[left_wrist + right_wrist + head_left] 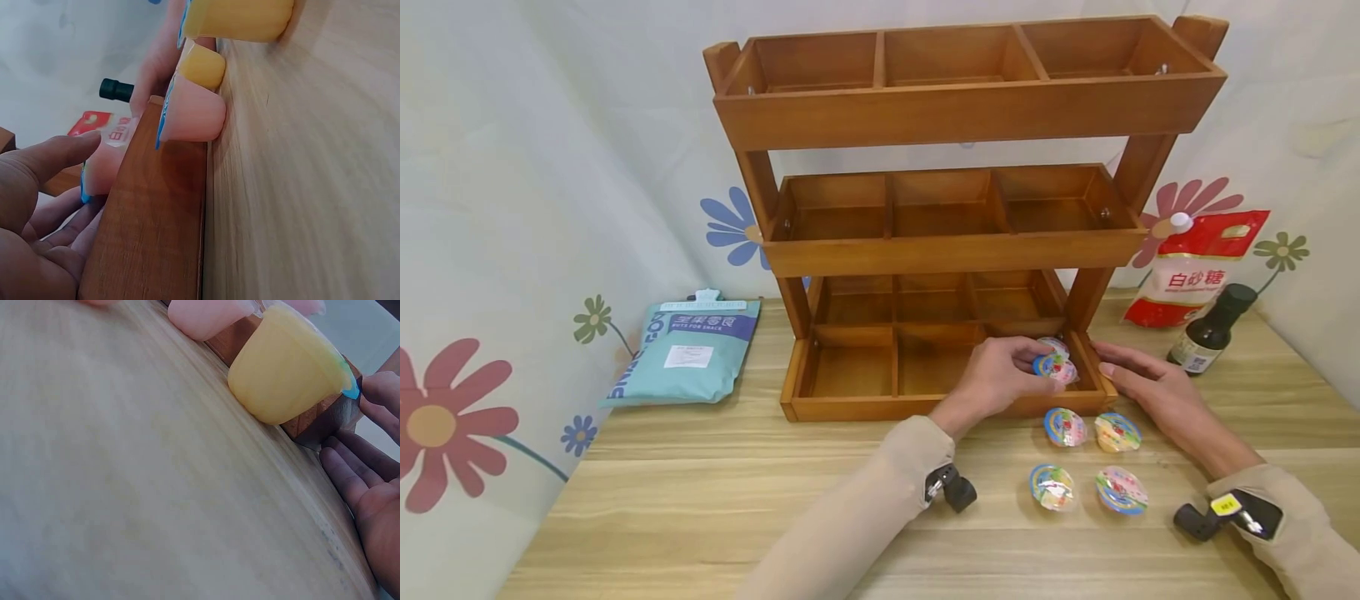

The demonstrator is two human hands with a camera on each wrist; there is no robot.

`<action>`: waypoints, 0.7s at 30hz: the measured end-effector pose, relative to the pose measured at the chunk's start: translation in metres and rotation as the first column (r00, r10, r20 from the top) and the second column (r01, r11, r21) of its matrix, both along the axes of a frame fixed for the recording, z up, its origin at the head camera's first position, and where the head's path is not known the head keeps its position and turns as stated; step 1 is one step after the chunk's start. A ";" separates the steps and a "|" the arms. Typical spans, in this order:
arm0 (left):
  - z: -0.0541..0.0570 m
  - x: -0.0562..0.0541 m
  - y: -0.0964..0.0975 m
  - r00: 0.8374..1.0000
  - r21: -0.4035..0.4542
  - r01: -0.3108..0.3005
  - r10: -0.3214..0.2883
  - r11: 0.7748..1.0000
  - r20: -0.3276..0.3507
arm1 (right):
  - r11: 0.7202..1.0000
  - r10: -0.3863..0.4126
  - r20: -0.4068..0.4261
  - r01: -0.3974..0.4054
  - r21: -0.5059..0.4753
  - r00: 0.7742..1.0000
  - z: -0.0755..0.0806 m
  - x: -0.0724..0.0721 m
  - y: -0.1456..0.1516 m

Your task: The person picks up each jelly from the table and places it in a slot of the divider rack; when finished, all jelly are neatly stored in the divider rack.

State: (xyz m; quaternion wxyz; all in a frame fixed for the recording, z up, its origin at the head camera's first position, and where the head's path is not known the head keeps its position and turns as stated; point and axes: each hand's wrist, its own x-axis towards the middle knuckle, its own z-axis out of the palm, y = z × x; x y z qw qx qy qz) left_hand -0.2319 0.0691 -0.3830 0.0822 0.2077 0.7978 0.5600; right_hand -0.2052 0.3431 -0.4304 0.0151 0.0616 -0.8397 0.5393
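Observation:
In the head view my left hand (pixel 1000 375) reaches into the right compartment of the wooden rack's (pixel 842 408) bottom tier. It pinches a pink jelly cup (pixel 103 165) between thumb and fingers. Another jelly cup (pixel 1056 345) is just behind it in that compartment. My right hand (pixel 1157 387) rests against the rack's right end, fingers fairly straight, thumb at the front corner. On the table before the rack stand a pink jelly cup (pixel 1065 427), a yellow jelly cup (pixel 1117 432), and two nearer ones, a jelly cup (pixel 1052 487) and a jelly cup (pixel 1122 490).
Right of the rack stand a dark bottle (pixel 1210 333) and a red-and-white sugar pouch (pixel 1191 275). A teal snack bag (pixel 692 354) with a clip lies to the left. The rack's middle tier (pixel 955 257) and top tier (pixel 970 117) overhang the bottom one.

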 end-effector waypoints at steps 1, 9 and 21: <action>0.000 0.000 0.002 1.000 -0.006 0.000 0.000 1.000 0.001 | 1.000 -0.001 0.002 0.001 0.000 1.000 0.000 0.000 0.000; -0.001 -0.004 0.010 0.999 -0.083 -0.009 0.006 0.997 -0.040 | 1.000 0.006 -0.005 -0.006 -0.010 1.000 -0.001 -0.001 0.000; 0.001 -0.007 0.016 0.994 -0.211 -0.026 0.003 0.977 -0.111 | 1.000 -0.009 0.010 0.009 0.029 1.000 0.000 -0.001 0.001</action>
